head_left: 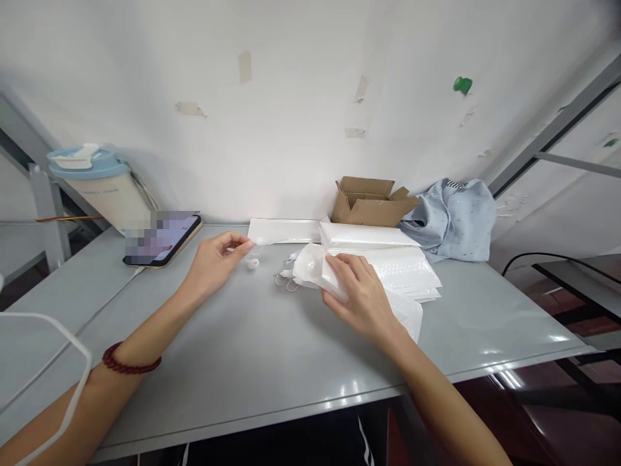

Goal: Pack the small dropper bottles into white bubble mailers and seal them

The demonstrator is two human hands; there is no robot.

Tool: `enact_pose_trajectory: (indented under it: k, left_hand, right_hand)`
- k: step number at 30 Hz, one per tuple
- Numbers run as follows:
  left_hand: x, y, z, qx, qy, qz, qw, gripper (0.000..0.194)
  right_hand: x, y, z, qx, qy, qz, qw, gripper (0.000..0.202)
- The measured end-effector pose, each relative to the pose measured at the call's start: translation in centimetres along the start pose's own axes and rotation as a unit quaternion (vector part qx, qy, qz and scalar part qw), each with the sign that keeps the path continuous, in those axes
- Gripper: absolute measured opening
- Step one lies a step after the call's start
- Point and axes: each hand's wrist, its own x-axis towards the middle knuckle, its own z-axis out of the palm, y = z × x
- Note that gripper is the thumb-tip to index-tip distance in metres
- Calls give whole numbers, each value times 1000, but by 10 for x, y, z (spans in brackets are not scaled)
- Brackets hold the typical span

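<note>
My left hand [219, 260] is closed in a pinch, thumb against fingertips, on a small, see-through whitish piece [261, 242] too faint to name. Just below it on the table shows a small white roundish item [252, 263]. My right hand [359, 294] grips a white bubble mailer [314, 266], whose mouth gapes toward the left. Under and behind that hand lies a stack of white bubble mailers [405, 266]. Beside the held mailer's mouth are several small white items with thin loops [287, 277], partly hidden by it.
At the back stand an open cardboard box [371, 210] and a light blue cloth bundle [453, 223]. A flat white strip [286, 230] lies along the wall. To the left are a phone [167, 243] on its cable and a cream tumbler [109, 191]. A white cable [80, 346] crosses my left forearm.
</note>
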Motion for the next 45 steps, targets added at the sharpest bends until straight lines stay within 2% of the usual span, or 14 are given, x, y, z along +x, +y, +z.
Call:
enact_pose_trajectory:
  k: [5,10,18,22,26,28,30,32,34,35,37,39,42,45]
  left_hand:
    - [-10,10,0,-105,-66,39,992,25]
    - [-18,12,3,-71,-127,129,981,23]
    - [-28,10,23,-69,-120,201,970,14]
    - [-40,10,37,-82,-114,173,975,14]
    - [-53,19,44,-91,-148,129,976,18]
    - [-52,22,40,-81,-143,126,978,22]
    - [-43,21,31,-60,-108,123,985,27]
    - [-28,12,20,-11,-70,110,991,31]
    - [-13,-1,10,86,-57,81,991,37]
    - [-6,-9,6,138,-67,49,987,45]
    - [3,-22,3,204,-127,-20,970,61]
    - [7,-31,5,236,-190,-50,952,60]
    - [6,-32,9,237,-234,-23,943,32]
    - [1,-20,4,152,-223,56,961,28]
  right_hand:
    - [0,-2,0,10,-1,-5,1000,44]
    - [0,-3,-1,16,-1,-11,1000,43]
    - [-1,-12,-2,42,-41,-51,997,47]
    - [-2,-21,-1,60,-33,-81,994,46]
    - [-4,-25,3,61,-39,-89,993,44]
    - [-4,-24,4,59,-34,-84,994,44]
    - [-3,-21,3,58,-20,-71,996,43]
    - [-3,-18,3,54,-5,-55,997,42]
    - [-2,-16,2,50,7,-43,998,42]
    - [-2,-15,2,49,10,-39,998,42]
    - [-2,-13,3,47,12,-34,998,43]
    - [-2,-13,3,47,12,-31,998,43]
    - [-2,-12,3,49,14,-31,998,43]
    - [-2,-13,3,51,7,-29,998,44]
